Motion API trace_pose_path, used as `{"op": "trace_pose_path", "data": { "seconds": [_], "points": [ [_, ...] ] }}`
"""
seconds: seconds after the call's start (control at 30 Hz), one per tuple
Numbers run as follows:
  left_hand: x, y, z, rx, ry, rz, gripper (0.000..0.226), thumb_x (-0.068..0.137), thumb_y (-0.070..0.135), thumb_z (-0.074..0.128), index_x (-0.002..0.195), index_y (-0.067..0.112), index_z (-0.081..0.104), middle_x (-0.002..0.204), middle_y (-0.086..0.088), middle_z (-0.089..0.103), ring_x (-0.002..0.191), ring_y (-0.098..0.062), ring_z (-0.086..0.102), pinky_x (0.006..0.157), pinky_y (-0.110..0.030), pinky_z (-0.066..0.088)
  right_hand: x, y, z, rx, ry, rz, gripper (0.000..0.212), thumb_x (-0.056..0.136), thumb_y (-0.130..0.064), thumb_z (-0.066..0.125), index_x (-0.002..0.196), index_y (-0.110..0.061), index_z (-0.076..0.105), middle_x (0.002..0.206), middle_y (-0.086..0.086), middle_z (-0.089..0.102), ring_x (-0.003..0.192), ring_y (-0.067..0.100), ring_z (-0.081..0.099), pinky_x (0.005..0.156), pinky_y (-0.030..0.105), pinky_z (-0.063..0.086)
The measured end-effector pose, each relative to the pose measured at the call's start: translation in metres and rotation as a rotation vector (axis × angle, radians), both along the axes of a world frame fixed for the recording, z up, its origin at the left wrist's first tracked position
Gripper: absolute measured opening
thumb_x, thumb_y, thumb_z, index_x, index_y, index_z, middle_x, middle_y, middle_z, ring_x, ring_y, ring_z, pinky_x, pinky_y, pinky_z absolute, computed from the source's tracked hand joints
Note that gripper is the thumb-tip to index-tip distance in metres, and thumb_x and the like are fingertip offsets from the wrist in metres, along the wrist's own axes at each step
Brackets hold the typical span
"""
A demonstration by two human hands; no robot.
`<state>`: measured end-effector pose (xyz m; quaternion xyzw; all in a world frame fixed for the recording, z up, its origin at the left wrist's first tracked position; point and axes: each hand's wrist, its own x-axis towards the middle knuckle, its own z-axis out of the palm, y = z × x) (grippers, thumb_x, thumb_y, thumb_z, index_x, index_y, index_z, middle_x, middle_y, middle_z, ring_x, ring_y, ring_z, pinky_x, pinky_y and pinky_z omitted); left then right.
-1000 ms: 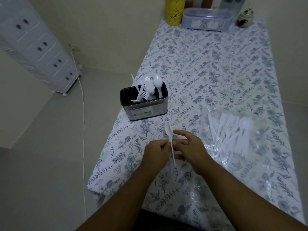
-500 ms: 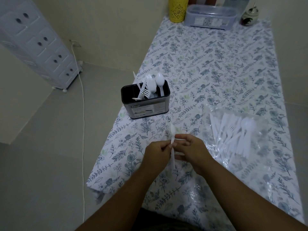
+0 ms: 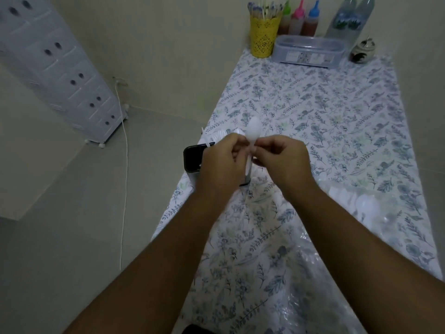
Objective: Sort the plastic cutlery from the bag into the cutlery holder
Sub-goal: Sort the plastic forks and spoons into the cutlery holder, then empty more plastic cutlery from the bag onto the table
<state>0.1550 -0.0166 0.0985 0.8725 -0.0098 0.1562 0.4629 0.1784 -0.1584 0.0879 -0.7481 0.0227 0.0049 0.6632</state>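
A white plastic spoon (image 3: 254, 131) stands upright, bowl up, pinched between my left hand (image 3: 220, 162) and my right hand (image 3: 281, 162). Both hands are raised in front of the black cutlery holder (image 3: 191, 159), which they mostly hide. White forks (image 3: 218, 136) poke out of the holder behind my left hand. The clear bag of white cutlery (image 3: 368, 206) lies on the floral tablecloth (image 3: 313, 112) to the right of my right arm.
At the table's far end stand a yellow perforated cup (image 3: 263, 36), squeeze bottles (image 3: 299, 19), a clear lidded box (image 3: 309, 50), water bottles (image 3: 349, 20) and a small jar (image 3: 363, 50). A white drawer unit (image 3: 62, 68) and a cable (image 3: 124, 177) are on the floor at left.
Both hands have lifted the spoon up and forward from the table to in front of the holder. The camera has tilted so the far end of the table shows.
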Motion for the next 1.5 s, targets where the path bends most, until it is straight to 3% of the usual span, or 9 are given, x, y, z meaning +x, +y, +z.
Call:
{"op": "trace_pose_path", "data": {
  "seconds": [0.3,0.47,0.6,0.7,0.9,1.07,1.2,1.37,1.5],
  "points": [
    [0.043,0.007,-0.009,0.111,0.173,0.069,0.020,0.093,0.025,0.067,0.074,0.021,0.063,0.062,0.015,0.056,0.058,0.002,0.053,0.056,-0.009,0.032,0.044,0.015,-0.008,-0.359,-0.029,0.015,0.007,0.089,-0.019,0.074,0.088,-0.017,0.081,0.078,-0.002,0.077,0.077,0.018,0.075,0.077,0.041,0.063],
    [0.038,0.006,-0.009,0.222,0.293,0.158,0.021,0.093,0.024,0.065,0.108,0.012,0.074,0.095,-0.001,0.073,0.091,-0.016,0.067,0.074,-0.018,0.041,0.033,0.009,-0.008,-0.613,-0.014,0.064,0.020,0.095,-0.027,0.068,0.092,-0.013,0.082,0.082,0.007,0.077,0.071,0.021,0.069,0.068,0.032,0.057],
    [0.015,-0.001,0.004,0.151,0.147,0.100,0.017,0.093,0.017,0.064,0.108,0.013,0.070,0.092,0.002,0.071,0.085,-0.011,0.066,0.078,-0.026,0.054,0.013,-0.002,-0.002,-0.568,0.014,0.050,0.018,0.096,-0.028,0.068,0.104,-0.017,0.080,0.096,-0.002,0.078,0.079,0.009,0.068,0.070,0.017,0.050],
    [-0.021,-0.015,-0.016,0.091,0.139,-0.049,0.013,0.092,0.015,0.064,0.103,0.013,0.071,0.088,0.002,0.071,0.079,-0.008,0.066,0.073,-0.026,0.057,-0.027,-0.025,-0.017,-0.640,0.054,0.116,0.020,0.096,-0.029,0.067,0.110,-0.020,0.079,0.101,-0.006,0.078,0.078,-0.002,0.062,0.068,0.006,0.041],
    [-0.125,-0.051,-0.118,0.233,0.420,-0.366,0.019,0.095,0.020,0.058,0.107,0.014,0.071,0.104,-0.003,0.069,0.097,-0.014,0.062,0.092,-0.035,0.052,-0.152,-0.093,-0.081,-0.719,0.280,0.213,0.020,0.096,-0.032,0.066,0.111,-0.031,0.079,0.109,-0.011,0.077,0.089,0.002,0.066,0.084,0.021,0.052],
    [-0.189,-0.080,-0.166,0.490,0.221,-0.944,0.050,0.092,0.034,0.047,0.139,0.020,0.055,0.145,-0.004,0.054,0.134,-0.024,0.049,0.114,-0.039,0.038,-0.244,-0.143,-0.116,-0.850,0.233,0.120,0.032,0.089,-0.047,0.051,0.098,-0.036,0.080,0.095,-0.012,0.075,0.089,0.017,0.066,0.079,0.043,0.057],
    [-0.190,-0.079,-0.187,0.621,0.081,-1.155,0.044,0.099,0.039,0.048,0.139,0.024,0.055,0.151,-0.007,0.049,0.140,-0.028,0.045,0.108,-0.046,0.045,-0.281,-0.169,-0.130,-0.932,0.207,0.095,0.031,0.086,-0.052,0.058,0.100,-0.033,0.078,0.096,-0.010,0.070,0.091,0.019,0.064,0.078,0.041,0.055],
    [-0.156,-0.042,-0.189,0.802,-0.041,-1.117,0.041,0.101,0.040,0.045,0.140,0.031,0.055,0.153,-0.003,0.047,0.142,-0.027,0.042,0.114,-0.046,0.037,-0.297,-0.170,-0.144,-0.972,0.252,0.186,0.036,0.084,-0.050,0.070,0.111,-0.027,0.076,0.101,-0.003,0.065,0.096,0.022,0.063,0.079,0.035,0.052],
    [-0.148,-0.032,-0.172,0.877,0.068,-0.829,0.042,0.100,0.043,0.043,0.136,0.027,0.059,0.153,-0.009,0.046,0.142,-0.031,0.041,0.116,-0.049,0.031,-0.271,-0.136,-0.146,-0.934,0.265,0.196,0.025,0.088,-0.036,0.075,0.109,-0.022,0.073,0.101,0.001,0.066,0.099,0.021,0.059,0.080,0.035,0.051]
  ]
}}
